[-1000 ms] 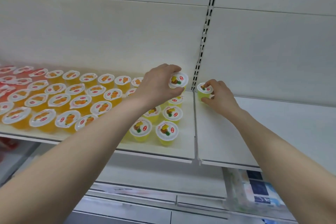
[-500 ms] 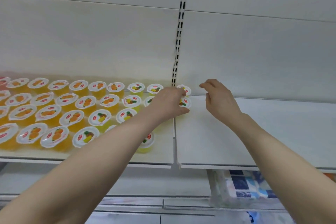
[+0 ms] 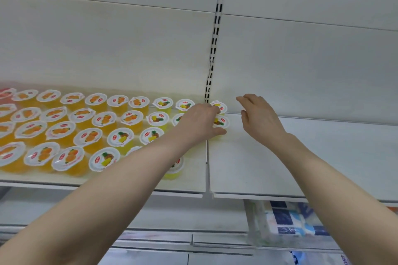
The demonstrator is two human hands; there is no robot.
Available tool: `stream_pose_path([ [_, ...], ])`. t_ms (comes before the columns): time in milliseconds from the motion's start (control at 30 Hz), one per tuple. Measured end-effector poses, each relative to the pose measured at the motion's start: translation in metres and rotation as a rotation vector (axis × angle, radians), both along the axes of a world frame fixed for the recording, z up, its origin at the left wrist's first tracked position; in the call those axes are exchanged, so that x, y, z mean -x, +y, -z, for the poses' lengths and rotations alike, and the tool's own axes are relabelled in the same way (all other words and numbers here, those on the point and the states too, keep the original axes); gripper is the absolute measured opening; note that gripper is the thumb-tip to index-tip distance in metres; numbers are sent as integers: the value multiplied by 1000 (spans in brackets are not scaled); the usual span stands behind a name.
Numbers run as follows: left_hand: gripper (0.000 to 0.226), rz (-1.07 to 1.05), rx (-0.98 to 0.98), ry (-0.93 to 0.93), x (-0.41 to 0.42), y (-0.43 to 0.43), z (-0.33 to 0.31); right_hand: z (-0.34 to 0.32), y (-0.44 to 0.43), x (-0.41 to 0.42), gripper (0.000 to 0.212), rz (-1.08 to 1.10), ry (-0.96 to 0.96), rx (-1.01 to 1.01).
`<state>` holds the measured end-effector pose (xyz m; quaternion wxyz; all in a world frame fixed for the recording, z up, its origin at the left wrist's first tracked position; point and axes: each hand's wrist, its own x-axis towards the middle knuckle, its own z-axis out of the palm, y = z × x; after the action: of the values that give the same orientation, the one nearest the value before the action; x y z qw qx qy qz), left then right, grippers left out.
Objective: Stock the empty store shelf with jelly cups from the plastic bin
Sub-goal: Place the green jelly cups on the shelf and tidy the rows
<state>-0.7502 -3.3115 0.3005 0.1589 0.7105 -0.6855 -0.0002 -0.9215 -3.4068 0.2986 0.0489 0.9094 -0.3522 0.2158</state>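
The left hand point(image 3: 199, 123) grips a cup point(image 3: 221, 122) at the joint of the two shelf point(image 3: 280, 168) panels, and its fingers hide most of it. The right hand point(image 3: 261, 119) hovers just beside, loosely bent and holding nothing. The left arm covers some other cups point(image 3: 86, 127). The package point(image 3: 290, 224) below is blurred.
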Motion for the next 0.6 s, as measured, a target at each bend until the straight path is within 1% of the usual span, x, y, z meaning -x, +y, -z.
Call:
stream_pose_path([
  [100,53,-18,58,-28,-9,11,-9,-9,7,-1,40,-8,34,29],
  [300,53,-41,179,-156,-44,55,-33,-32,39,-16,40,-30,77,100],
  [467,56,-82,228,-239,-80,115,-48,-49,84,-51,42,-95,75,135],
  [600,53,-108,267,-322,-115,181,-53,-58,135,-91,43,-177,80,169],
])
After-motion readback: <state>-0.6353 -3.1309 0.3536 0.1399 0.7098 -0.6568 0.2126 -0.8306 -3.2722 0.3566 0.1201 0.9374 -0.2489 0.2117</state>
